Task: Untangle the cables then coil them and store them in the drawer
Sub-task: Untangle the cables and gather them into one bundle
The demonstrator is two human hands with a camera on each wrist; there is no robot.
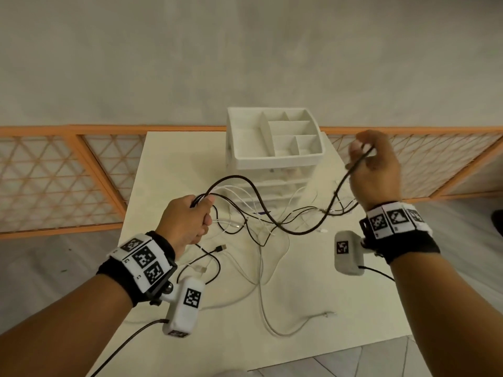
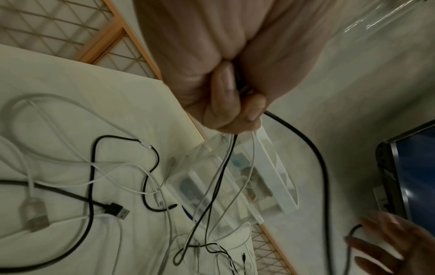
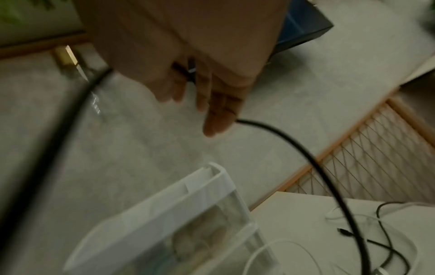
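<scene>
A tangle of black and white cables (image 1: 258,232) lies on the white table (image 1: 177,164), in front of a white drawer unit (image 1: 275,159) whose drawers are shut. My left hand (image 1: 202,210) is raised over the table's left side and grips a bunch of black and white strands in a fist (image 2: 226,96). A thick black cable (image 1: 296,232) runs from that fist, sags low, and rises to my right hand (image 1: 362,153), which pinches it beside the unit. In the right wrist view the cable (image 3: 306,154) leaves the fingers (image 3: 216,111).
Loose ends on the table include a black USB plug (image 1: 221,247) and a white cable (image 1: 272,317) near the front edge. Orange-framed lattice panels (image 1: 68,172) stand behind and beside the table. A dark screen (image 2: 412,176) shows at the right.
</scene>
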